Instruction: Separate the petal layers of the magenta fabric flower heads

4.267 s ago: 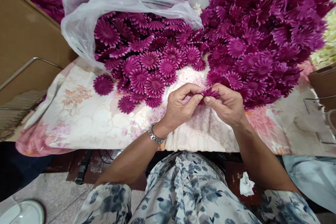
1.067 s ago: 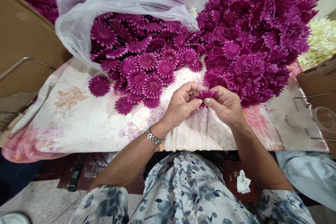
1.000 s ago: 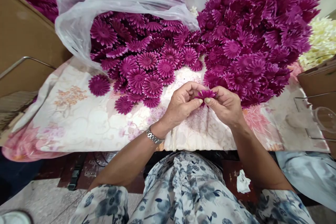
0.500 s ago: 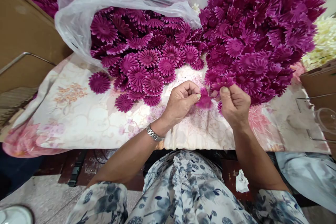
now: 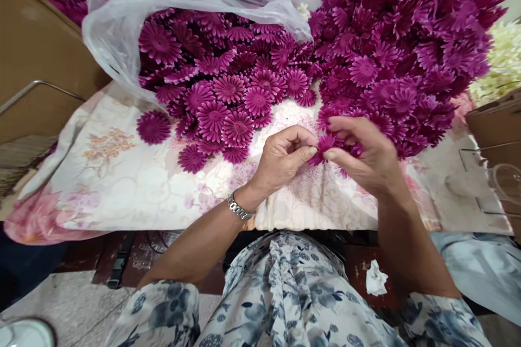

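Note:
My left hand (image 5: 280, 160), with a metal watch on its wrist, pinches a magenta artificial flower (image 5: 324, 145) between thumb and forefinger above the cloth. Just right of that flower, my right hand (image 5: 370, 157) has its thumb and fingers spread apart, and nothing shows between them. Its thumb tip is close to the petals; whether it touches them I cannot tell. Behind my right hand rises a big heap of magenta flowers (image 5: 399, 49). Flat flower heads (image 5: 228, 89) spill from a clear plastic bag (image 5: 109, 38) at the back left.
A floral tablecloth (image 5: 146, 195) covers the table. One loose flower head (image 5: 153, 127) lies apart at left. Cardboard boxes (image 5: 36, 27) flank the table, with cream flowers (image 5: 504, 59) at far right. A crumpled tissue (image 5: 375, 277) lies below the table edge.
My right hand has opened from a pinch on a magenta flower and moved slightly right, letting that flower go. My left hand keeps its flower, which has shifted slightly up and right.

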Action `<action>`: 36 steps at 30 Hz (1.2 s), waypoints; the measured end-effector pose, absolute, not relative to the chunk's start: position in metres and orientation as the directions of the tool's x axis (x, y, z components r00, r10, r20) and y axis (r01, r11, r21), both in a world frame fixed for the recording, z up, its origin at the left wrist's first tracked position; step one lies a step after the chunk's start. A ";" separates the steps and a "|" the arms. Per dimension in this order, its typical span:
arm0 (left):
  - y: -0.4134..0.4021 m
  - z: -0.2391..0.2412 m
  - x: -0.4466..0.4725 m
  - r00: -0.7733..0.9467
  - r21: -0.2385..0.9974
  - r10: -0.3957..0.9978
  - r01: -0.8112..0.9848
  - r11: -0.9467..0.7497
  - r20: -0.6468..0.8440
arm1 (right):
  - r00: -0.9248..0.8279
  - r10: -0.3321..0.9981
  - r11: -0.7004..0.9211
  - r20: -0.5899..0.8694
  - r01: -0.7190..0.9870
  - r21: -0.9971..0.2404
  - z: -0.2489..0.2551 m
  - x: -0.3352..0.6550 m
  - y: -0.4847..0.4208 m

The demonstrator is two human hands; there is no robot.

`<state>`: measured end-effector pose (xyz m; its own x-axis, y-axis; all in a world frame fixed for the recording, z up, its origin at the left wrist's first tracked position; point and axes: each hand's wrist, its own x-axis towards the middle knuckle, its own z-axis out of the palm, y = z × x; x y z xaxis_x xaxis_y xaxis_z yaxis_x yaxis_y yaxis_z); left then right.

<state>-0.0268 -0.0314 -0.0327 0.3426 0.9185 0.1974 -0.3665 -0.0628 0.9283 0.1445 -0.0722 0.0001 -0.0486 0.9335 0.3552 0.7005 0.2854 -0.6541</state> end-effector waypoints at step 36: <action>-0.028 -0.033 -0.029 0.302 0.905 0.939 -0.426 -0.023 0.167 | 0.192 0.759 -0.033 0.622 0.966 -0.258 -0.001 0.175 -0.068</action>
<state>-0.0289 -0.0281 -0.0328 0.3022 0.9386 0.1665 -0.4256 -0.0235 0.9046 0.1750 -0.0677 -0.0006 0.1920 0.7590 0.6221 0.9657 -0.0332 -0.2576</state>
